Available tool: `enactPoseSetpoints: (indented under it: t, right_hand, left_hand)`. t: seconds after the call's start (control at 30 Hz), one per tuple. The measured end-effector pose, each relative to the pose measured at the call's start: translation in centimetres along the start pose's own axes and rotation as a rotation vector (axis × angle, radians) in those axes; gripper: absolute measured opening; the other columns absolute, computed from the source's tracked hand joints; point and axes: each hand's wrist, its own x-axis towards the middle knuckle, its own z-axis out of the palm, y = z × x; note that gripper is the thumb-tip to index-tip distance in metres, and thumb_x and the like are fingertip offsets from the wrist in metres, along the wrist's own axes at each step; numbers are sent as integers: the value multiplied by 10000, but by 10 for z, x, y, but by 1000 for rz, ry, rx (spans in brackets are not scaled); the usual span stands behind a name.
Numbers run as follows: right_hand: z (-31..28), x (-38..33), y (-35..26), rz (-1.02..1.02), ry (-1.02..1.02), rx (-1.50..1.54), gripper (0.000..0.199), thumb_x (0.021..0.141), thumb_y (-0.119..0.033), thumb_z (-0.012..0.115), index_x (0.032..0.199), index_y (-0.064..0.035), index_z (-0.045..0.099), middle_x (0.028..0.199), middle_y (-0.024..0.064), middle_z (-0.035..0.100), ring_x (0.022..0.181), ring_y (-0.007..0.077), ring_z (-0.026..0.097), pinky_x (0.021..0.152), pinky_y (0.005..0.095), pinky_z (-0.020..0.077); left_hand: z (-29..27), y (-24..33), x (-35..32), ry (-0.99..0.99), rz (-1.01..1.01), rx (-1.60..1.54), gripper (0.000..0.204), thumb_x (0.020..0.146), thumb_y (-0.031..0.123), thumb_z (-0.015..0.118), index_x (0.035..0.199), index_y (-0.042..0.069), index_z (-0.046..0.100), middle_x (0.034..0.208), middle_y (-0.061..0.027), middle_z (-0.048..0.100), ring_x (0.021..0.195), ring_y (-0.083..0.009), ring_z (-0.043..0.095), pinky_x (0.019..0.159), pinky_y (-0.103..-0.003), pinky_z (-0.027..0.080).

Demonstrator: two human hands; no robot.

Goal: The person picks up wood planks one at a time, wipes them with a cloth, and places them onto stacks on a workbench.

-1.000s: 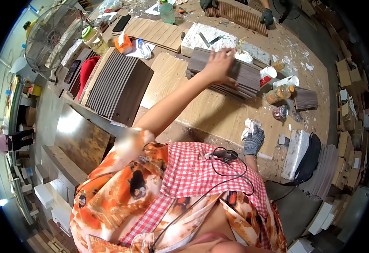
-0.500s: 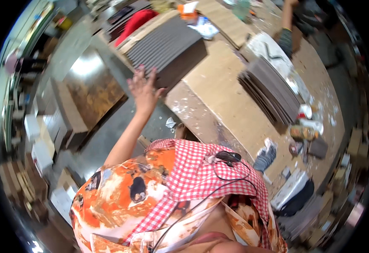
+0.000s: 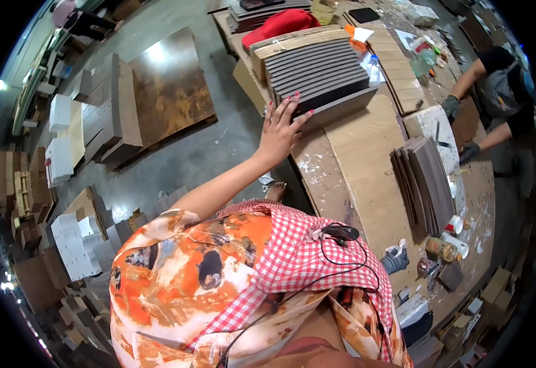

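My bare left hand (image 3: 282,130) reaches forward with fingers spread. Its fingertips rest at the near left corner of a stack of dark grey grooved panels (image 3: 317,69), beside a flat grey board (image 3: 345,108) along the stack's near side. Nothing is gripped in it. My right hand does not show. A crumpled grey and white piece, apparently a glove (image 3: 395,257), lies on the table next to my body. Several brown panels (image 3: 426,184) lean together further right on the worktable (image 3: 366,147).
Across the table a co-worker's gloved hands (image 3: 452,107) are beside a white block (image 3: 435,132). A jar (image 3: 443,248) and a cup (image 3: 455,224) stand at the right. A red cloth (image 3: 283,27) lies behind the stack. Left on the floor are a brown board (image 3: 176,86) and stacked boxes (image 3: 59,162).
My view has swung, so the table and stack sit further right and the leaning panels lower. My left hand stays at the stack's near corner. The co-worker's two gloved hands now show.
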Motion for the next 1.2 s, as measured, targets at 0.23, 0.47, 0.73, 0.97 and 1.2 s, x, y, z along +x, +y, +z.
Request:
enactPoseSetpoints:
  t: [0.23,0.47,0.73,0.97,1.2]
  right_hand:
    - [7,-43,-9,-422,-56,369,258,874,-43,583,1116,-63,674,836,71,627,588,173,572,519,321,490]
    - [-25,-93,-78,-230,-76,525,340,922,1,459,1171,-94,670,743,15,583,608,100,551,523,245,466]
    - [-32,-206,-88,-370,207,430,337,894,0,565,1231,2,578,1239,109,605,1175,228,556,1077,335,397]
    - [-85,-217,-171,-660,329,539,370,981,-327,554,1246,-73,606,1296,110,580,1205,246,541,1061,359,408]
    - [-3,-236,-245,-836,237,189,427,839,-153,570,1264,-120,584,1241,103,606,1178,297,549,1090,453,341]
  left_hand:
    - [3,4,-8,17,33,-406,556,755,44,690,1296,70,567,1194,-95,650,1094,-275,598,974,-399,416]
    - [0,5,-7,146,-237,-942,330,849,-83,534,1168,-34,606,1149,-118,657,1047,-197,619,955,-319,459]
    - [-43,87,9,-209,-78,-1341,240,946,-76,512,1172,-68,592,1125,-120,651,1015,-169,628,886,-287,511]
    - [37,184,5,-715,-194,-1487,92,944,41,636,1022,0,612,920,11,655,793,-22,551,694,-169,421]
    - [49,218,-3,-802,-169,-1677,163,953,8,607,1108,-33,576,1021,-54,671,914,-78,599,790,-213,472]
